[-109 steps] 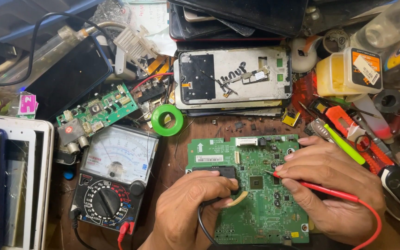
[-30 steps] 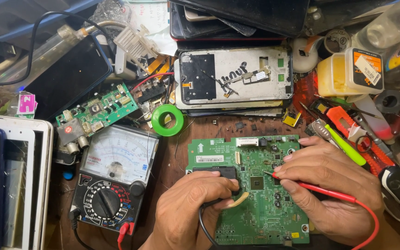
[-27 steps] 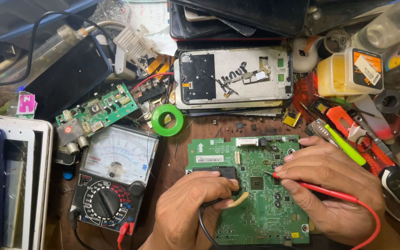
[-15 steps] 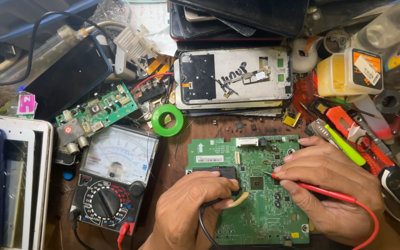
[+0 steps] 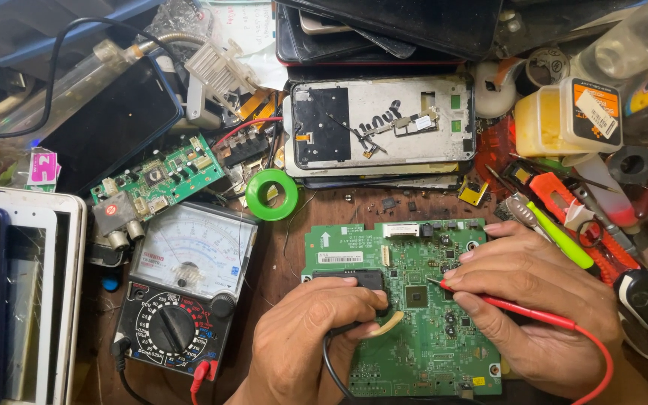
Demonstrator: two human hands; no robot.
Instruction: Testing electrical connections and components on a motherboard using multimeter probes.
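Bright, even light from above; soft shadows lie under both hands. Sharp focus at centre, with mild glare on the meter's (image 5: 189, 251) glass.

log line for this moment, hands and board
left hand: presses black probe on green circuit board | right hand: red probe tip on board | analog multimeter: left

Circuit board (image 5: 414, 330): matt green laminate under both hands. Probe (image 5: 519, 309): glossy red plastic (metal tip). Counter (image 5: 354, 210): worn, scuffed brown wood.
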